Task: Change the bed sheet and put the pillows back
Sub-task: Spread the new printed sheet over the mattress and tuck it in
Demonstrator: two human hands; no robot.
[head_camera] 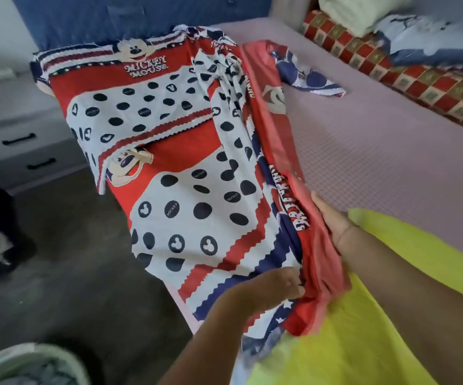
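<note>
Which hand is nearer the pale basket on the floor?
Left. The left hand grips the sheet up and right of the basket; the right hand holds it farther right, over the mattress.

A home bedroom: bare mattress (363, 151), drawer unit (22, 140) (dark handles), stacked bedding (391, 43).

Grey drawers (22, 151), pale basket (34, 348), dark floor (80, 273).

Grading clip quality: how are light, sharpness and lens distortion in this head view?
Head view: even, soft daylight, no glare; the Mickey Mouse sheet is sharp enough to read its lettering; left hand and right hand holding it look slightly soft; the basket at lower left is blurred; wide-angle distortion tilts the drawers at left.
</note>
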